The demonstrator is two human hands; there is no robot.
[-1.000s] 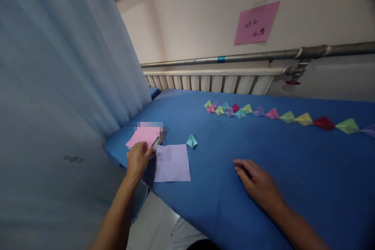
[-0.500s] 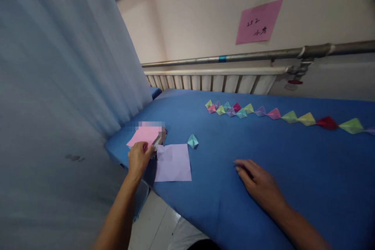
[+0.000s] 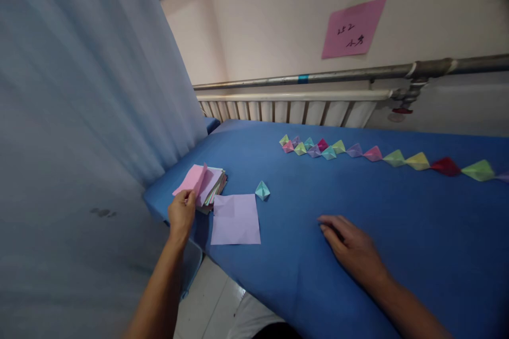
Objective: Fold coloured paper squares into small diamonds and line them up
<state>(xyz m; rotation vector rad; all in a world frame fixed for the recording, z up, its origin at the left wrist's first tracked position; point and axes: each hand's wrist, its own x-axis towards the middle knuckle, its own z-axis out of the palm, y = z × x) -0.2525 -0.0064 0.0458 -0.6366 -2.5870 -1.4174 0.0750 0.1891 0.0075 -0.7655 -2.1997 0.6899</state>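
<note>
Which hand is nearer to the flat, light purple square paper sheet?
Left. The left hand is just left of the sheet, holding pink paper; the right hand lies farther away, on the sheet's right.

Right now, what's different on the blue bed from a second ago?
The left hand moved a little left, away from the purple square, and it lifted the right side of the pink paper. Now purple paper shows underneath. The right hand, purple square, little folded blue paper and colourful paper chain stayed put.
</note>
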